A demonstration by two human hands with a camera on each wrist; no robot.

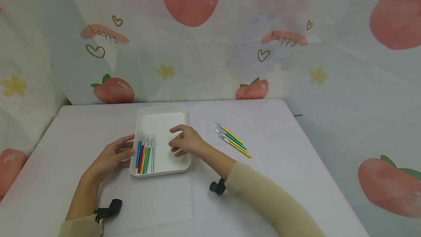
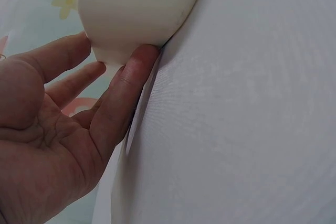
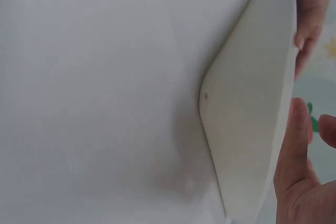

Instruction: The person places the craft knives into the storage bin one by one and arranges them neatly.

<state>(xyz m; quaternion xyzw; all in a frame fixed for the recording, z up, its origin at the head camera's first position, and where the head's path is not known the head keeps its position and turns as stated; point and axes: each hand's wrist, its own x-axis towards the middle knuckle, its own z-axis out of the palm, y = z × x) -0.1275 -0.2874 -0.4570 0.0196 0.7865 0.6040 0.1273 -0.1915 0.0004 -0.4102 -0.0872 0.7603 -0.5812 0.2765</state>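
A white rectangular tray (image 1: 161, 174) stands on the table. Along its left side lie several slim pen-like sticks (image 1: 144, 158) in blue, red, yellow, green and silver, with pale, see-through upper ends. My left hand (image 1: 112, 156) touches the tray's left wall from outside; in the left wrist view, fingertips of the left hand (image 2: 68, 108) rest against that wall. Above the tray's right part hovers my right hand (image 1: 187, 142), its fingers loosely bent and nothing visible between them. The right wrist view shows the right hand (image 3: 302, 177) beside the tray wall (image 3: 247, 93).
Right of the tray, several more yellow, green and silver sticks (image 1: 235, 142) lie slanted on the white tablecloth (image 1: 263, 178). A fruit-printed cloth (image 1: 210, 61) hangs behind the table. Small black devices sit at both wrists.
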